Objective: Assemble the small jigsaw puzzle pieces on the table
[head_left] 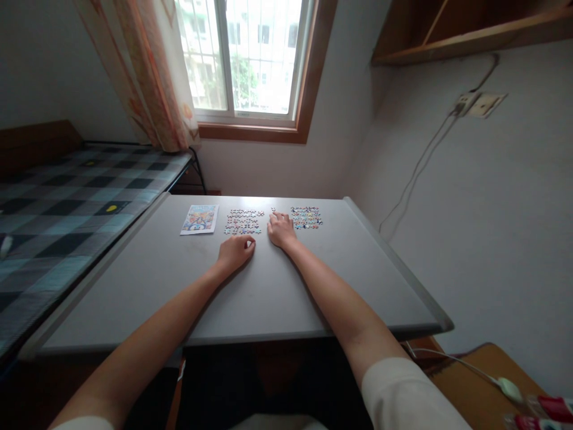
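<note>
Puzzle pieces (243, 222) before us
Our left hand (235, 251) curls, our right hand (282, 229) lies flatter; whether their fingers (276, 216) grip anything, we cannot tell. The sheet's (200, 219) print looks illegibly small.

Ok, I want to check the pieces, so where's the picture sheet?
In the head view, the picture sheet lies left of centre on the table, toward its far edge, just left of the left block of pieces.

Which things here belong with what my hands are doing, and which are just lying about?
Belongs:
- left puzzle pieces
- right puzzle pieces
- single piece just beyond the right hand
- printed picture, probably
- grey table, as work surface

Just about:
- checked mattress
- curtain
- wall socket
- white adapter
</note>
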